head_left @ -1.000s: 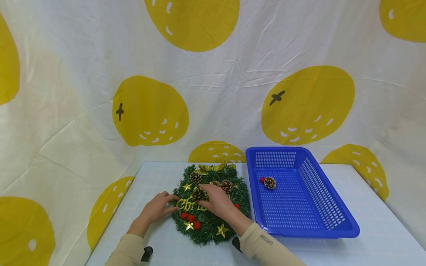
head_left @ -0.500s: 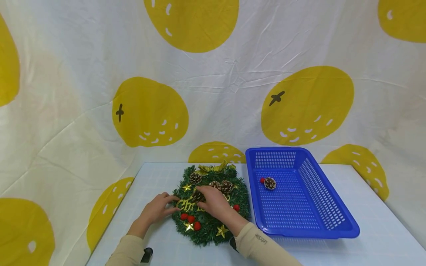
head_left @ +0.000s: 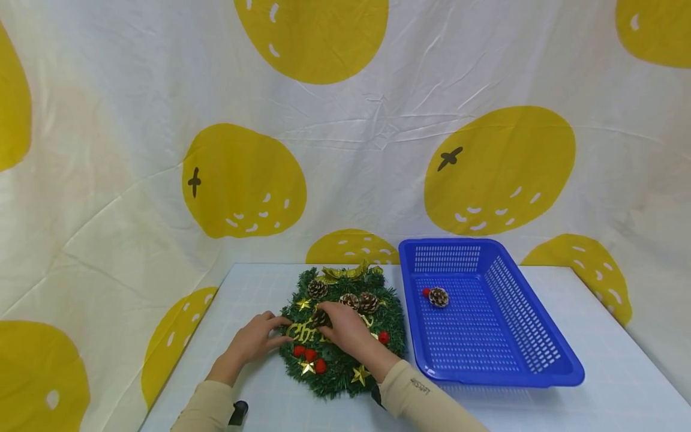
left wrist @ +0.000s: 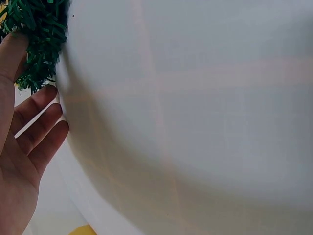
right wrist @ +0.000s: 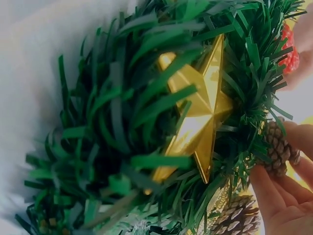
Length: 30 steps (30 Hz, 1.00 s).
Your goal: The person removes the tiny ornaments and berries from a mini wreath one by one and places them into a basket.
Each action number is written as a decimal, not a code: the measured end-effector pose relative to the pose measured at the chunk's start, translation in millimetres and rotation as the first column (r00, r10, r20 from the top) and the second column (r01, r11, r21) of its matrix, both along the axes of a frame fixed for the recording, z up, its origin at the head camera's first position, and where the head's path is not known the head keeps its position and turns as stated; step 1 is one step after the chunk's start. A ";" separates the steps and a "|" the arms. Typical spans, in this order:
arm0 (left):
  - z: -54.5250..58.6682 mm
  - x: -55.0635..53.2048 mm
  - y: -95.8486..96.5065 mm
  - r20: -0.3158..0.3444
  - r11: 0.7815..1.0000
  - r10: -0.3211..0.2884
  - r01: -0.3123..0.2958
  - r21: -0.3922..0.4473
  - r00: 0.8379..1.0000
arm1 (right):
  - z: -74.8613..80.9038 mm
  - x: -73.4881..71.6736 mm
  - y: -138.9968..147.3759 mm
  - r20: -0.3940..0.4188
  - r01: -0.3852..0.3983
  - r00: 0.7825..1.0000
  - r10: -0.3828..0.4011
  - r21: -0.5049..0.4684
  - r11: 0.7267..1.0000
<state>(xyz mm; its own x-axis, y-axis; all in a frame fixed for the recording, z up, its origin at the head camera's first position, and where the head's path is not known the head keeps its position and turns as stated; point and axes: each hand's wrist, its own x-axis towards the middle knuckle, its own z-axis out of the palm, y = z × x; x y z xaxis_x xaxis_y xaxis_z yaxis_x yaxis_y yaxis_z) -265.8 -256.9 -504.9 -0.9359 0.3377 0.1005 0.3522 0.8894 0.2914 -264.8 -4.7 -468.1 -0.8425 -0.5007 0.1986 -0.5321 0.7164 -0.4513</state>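
A green tinsel Christmas wreath lies on the table, decorated with gold stars, red berries, pine cones and gold lettering. At its left edge my left hand grips the tinsel between thumb and forefinger; in the left wrist view the other fingers lie beside the green strands. My right hand reaches over the wreath's middle and pinches a brown pine cone with white-tipped scales, partly covering the lettering. A large gold star fills the middle of the right wrist view.
Right of the wreath stands a blue plastic basket, holding one pine cone and a red berry. More pine cones sit on the wreath's upper part. A fruit-printed cloth hangs behind the table.
The right hand has shifted slightly left with the pine cone in its fingers, uncovering a red berry and more pine cones on the right. The left hand stays in place.
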 end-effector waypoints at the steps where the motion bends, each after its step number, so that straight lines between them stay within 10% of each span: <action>1: 0.3 -0.1 0.1 0.001 1.000 0.000 0.000 0.000 1.000 | -0.1 -0.4 -0.3 0.000 -0.002 1.000 0.002 -0.002 1.000; 18: -1.3 -2.6 -0.6 0.002 1.000 0.000 0.000 -0.005 1.000 | 1.7 -0.9 -1.0 -0.011 0.004 1.000 -0.004 -0.038 0.999; 30: 1.3 -1.7 1.4 0.014 1.000 0.019 -0.018 -0.014 1.000 | 32.8 0.4 8.3 0.056 0.087 0.996 -0.076 -0.233 0.969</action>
<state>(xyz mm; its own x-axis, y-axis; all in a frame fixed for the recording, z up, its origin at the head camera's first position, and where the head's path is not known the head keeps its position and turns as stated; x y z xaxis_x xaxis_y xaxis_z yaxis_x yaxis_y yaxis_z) -267.6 -255.5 -503.7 -0.9433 0.3215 0.0827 0.3316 0.8996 0.2843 -264.4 3.6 -435.3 -0.8896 -0.3743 0.2619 -0.4509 0.6275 -0.6348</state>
